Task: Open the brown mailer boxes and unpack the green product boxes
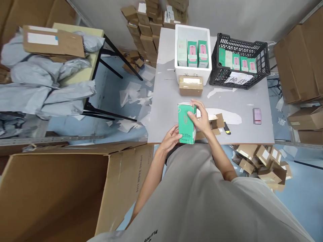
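Note:
A green product box [185, 124] with a pink side is held upright over the table's front edge. My left hand [171, 138] grips its lower left side, fingers closed against it. Around the upper right edge curls my right hand [201, 117], thumb on the printed face. Partly hidden behind my right hand lies an opened brown carton [217, 123]. Beside that carton is a black and yellow utility knife [227, 128]. A closed brown carton [191, 86] sits farther back on the grey table [164, 104].
A white bin [193, 71] and a black crate [239, 80] hold several similar boxes at the back. A phone [257, 116] lies at right. A large open carton [128, 181] stands at lower left; grey parcels [37, 72] pile on another table.

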Demonstrator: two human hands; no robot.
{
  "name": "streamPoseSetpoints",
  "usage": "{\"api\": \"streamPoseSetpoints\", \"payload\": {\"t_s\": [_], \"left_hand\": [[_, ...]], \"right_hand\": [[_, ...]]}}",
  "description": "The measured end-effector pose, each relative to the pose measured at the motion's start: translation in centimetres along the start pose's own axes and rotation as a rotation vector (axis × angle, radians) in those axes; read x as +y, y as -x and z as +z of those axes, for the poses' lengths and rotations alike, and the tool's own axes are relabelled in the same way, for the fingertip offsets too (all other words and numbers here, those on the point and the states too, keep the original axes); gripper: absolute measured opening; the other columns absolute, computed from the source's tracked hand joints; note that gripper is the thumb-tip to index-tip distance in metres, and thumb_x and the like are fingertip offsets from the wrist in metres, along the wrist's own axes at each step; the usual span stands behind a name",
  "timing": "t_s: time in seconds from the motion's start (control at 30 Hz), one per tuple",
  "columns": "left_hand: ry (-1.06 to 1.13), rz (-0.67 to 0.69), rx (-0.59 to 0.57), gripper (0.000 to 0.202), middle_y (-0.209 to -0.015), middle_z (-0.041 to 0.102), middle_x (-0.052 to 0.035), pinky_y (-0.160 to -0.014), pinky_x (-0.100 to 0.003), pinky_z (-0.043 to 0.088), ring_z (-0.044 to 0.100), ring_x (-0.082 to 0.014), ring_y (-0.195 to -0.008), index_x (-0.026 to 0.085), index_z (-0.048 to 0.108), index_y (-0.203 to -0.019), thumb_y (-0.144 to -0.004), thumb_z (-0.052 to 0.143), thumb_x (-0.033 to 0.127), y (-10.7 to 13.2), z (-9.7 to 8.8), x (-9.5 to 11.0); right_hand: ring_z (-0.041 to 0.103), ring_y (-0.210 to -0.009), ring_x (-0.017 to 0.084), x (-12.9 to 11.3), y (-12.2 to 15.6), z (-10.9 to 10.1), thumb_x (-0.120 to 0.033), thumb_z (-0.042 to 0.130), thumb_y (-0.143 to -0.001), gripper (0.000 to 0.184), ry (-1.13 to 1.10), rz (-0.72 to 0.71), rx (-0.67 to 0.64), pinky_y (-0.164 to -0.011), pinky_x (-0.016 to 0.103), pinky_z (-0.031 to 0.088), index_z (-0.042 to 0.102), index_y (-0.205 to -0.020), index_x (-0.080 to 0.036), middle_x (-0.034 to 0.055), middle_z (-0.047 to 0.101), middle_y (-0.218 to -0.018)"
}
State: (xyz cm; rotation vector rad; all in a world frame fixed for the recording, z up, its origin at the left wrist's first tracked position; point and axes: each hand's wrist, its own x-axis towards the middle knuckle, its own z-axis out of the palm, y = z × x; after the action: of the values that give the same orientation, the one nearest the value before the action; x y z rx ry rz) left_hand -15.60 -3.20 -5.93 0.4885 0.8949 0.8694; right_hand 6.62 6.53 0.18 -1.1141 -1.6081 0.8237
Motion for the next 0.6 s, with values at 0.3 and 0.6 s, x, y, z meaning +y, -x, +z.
{"api": "streamPoseSetpoints", "payload": {"t_s": [0.3,0.6], "left_hand": [[-0.168,0.140,0.073,0.115,-0.147,0.081,-0.0175,-0.122,-0.054,0.065,0.080,-0.0362,-0.137,0.026,0.068,-0.168,-0.068,0.118,0.054,1.4,-6.4,2.8],[-0.540,0.299,0.437,0.116,-0.165,0.066,-0.0183,-0.118,-0.049,0.065,0.058,-0.0446,-0.161,0.030,0.062,-0.175,-0.073,0.116,0.039,3.3,-8.2,5.4]], "right_hand": [[0.067,-0.150,0.037,-1.0,0.3,6.1,-0.081,0.072,-0.109,0.057,0.049,0.141,0.088,-0.126,0.058,0.063,0.075,-0.140,-0.033,0.0152,0.070,-0.149],[0.078,-0.126,0.032,-1.8,0.2,10.1,-0.076,0.069,-0.113,0.058,0.175,0.156,0.048,-0.106,0.049,0.072,0.073,-0.148,-0.030,0.0165,0.076,-0.154]]}}
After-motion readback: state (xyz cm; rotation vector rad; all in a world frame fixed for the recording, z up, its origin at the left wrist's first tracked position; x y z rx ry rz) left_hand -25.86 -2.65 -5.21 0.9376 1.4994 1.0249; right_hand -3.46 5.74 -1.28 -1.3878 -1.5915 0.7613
